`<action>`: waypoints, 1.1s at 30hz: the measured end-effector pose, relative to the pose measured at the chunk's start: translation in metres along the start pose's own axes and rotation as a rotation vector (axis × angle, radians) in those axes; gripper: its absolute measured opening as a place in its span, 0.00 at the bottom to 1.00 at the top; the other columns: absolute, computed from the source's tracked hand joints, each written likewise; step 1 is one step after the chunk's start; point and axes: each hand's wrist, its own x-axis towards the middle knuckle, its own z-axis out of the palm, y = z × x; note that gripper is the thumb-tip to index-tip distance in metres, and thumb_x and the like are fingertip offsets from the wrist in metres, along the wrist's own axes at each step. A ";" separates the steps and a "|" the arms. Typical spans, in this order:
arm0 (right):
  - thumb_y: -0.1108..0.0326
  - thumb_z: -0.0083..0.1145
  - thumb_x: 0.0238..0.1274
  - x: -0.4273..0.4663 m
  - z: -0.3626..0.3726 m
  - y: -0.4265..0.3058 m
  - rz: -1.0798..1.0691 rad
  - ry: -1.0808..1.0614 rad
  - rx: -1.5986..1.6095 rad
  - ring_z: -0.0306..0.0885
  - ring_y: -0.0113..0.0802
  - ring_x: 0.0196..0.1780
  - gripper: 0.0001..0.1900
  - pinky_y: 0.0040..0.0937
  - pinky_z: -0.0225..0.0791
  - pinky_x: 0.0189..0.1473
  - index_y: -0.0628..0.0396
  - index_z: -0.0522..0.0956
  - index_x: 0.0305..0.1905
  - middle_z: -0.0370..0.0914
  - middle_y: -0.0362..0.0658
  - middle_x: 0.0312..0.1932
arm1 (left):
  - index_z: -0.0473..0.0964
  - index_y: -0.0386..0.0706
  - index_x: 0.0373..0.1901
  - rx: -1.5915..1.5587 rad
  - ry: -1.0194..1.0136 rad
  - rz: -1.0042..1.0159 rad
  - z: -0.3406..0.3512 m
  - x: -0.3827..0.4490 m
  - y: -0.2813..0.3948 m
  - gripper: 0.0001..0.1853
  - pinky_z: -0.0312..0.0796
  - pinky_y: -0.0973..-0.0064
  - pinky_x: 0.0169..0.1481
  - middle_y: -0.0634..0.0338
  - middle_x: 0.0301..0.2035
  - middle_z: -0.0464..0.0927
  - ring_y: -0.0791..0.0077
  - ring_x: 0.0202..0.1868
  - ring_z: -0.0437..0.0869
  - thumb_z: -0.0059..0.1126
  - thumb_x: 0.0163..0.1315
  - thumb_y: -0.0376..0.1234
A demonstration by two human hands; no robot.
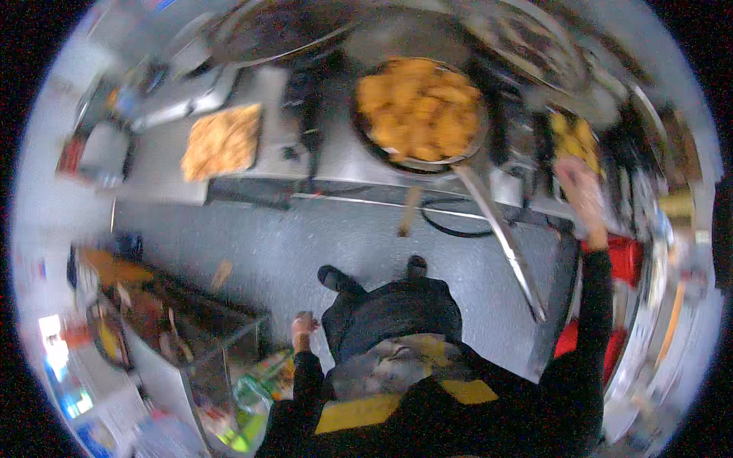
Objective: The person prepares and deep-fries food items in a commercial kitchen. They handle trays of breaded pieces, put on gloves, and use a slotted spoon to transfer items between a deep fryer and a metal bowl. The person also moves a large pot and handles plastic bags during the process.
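My right hand (579, 180) is stretched out over the right side of the cooking counter, at the near end of some yellow food pieces (572, 134). Blur hides whether its fingers grip anything. Low beside my body hangs my left hand (303, 326), its fingers curled; I cannot make out anything in it. Between the two, on the cooker, a round pan (372, 143) is heaped with orange-brown food pieces (421, 109). From the pan's near rim a long metal handle (504, 240) slants out over the floor to the right.
A block of pale brown food (223, 143) lies on the metal counter (157, 149) to the left. Large round pans (280, 28) stand at the back. Behind my left hand is a metal-framed cart (223, 343) with bags. Red containers (621, 260) sit below my right arm.
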 end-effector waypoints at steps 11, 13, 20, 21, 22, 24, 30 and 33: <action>0.59 0.55 0.66 0.118 0.072 -0.440 -0.681 -0.427 -0.017 0.79 0.53 0.45 0.11 0.48 0.72 0.48 0.56 0.78 0.40 0.79 0.52 0.38 | 0.77 0.38 0.34 -0.105 0.272 0.256 -0.143 0.057 -0.098 0.19 0.74 0.69 0.26 0.52 0.29 0.83 0.65 0.23 0.83 0.51 0.69 0.45; 0.58 0.56 0.65 0.143 0.141 -0.522 -0.704 -0.462 0.013 0.78 0.55 0.45 0.11 0.48 0.72 0.49 0.56 0.76 0.40 0.78 0.54 0.37 | 0.77 0.37 0.34 -0.277 0.270 0.238 -0.175 0.061 -0.101 0.20 0.75 0.69 0.26 0.52 0.28 0.83 0.65 0.23 0.83 0.50 0.69 0.46; 0.55 0.61 0.60 0.198 0.318 -0.701 -0.482 -0.234 0.109 0.75 0.51 0.57 0.28 0.48 0.70 0.56 0.52 0.72 0.63 0.75 0.54 0.50 | 0.77 0.37 0.31 -0.722 0.216 -0.082 -0.230 0.094 -0.128 0.19 0.75 0.69 0.25 0.50 0.23 0.82 0.65 0.20 0.83 0.49 0.68 0.44; 0.55 0.61 0.60 0.201 0.331 -0.710 -0.550 -0.190 0.011 0.76 0.51 0.57 0.27 0.49 0.70 0.56 0.52 0.72 0.63 0.75 0.54 0.50 | 0.76 0.38 0.32 -0.803 0.211 -0.135 -0.235 0.097 -0.130 0.18 0.75 0.69 0.25 0.50 0.23 0.81 0.66 0.20 0.83 0.48 0.68 0.44; 0.56 0.61 0.60 0.204 0.343 -0.717 -0.619 -0.151 -0.083 0.76 0.51 0.56 0.26 0.49 0.70 0.55 0.51 0.73 0.62 0.74 0.54 0.50 | 0.76 0.37 0.33 -0.802 0.286 -0.226 -0.237 0.104 -0.125 0.18 0.75 0.69 0.24 0.51 0.23 0.81 0.66 0.19 0.82 0.47 0.69 0.43; 0.60 0.57 0.60 0.213 0.357 -0.724 -0.608 -0.192 0.021 0.79 0.50 0.50 0.18 0.49 0.71 0.51 0.52 0.76 0.54 0.78 0.53 0.43 | 0.76 0.37 0.35 -0.624 0.351 -0.004 -0.248 0.111 -0.104 0.18 0.75 0.70 0.26 0.51 0.24 0.82 0.66 0.20 0.82 0.45 0.70 0.42; 0.62 0.54 0.66 0.276 0.312 -0.731 -0.600 0.115 0.418 0.80 0.55 0.39 0.11 0.46 0.75 0.43 0.57 0.78 0.44 0.81 0.54 0.36 | 0.76 0.37 0.35 -0.526 0.397 0.136 -0.311 0.135 0.082 0.12 0.74 0.72 0.39 0.58 0.30 0.81 0.73 0.34 0.81 0.56 0.69 0.38; 0.61 0.59 0.66 0.306 0.230 -0.713 -0.459 -0.054 0.419 0.79 0.43 0.36 0.13 0.34 0.74 0.42 0.58 0.80 0.47 0.83 0.52 0.40 | 0.77 0.36 0.37 -0.499 0.311 0.493 -0.342 0.144 0.205 0.12 0.71 0.74 0.39 0.61 0.29 0.79 0.75 0.33 0.78 0.56 0.69 0.37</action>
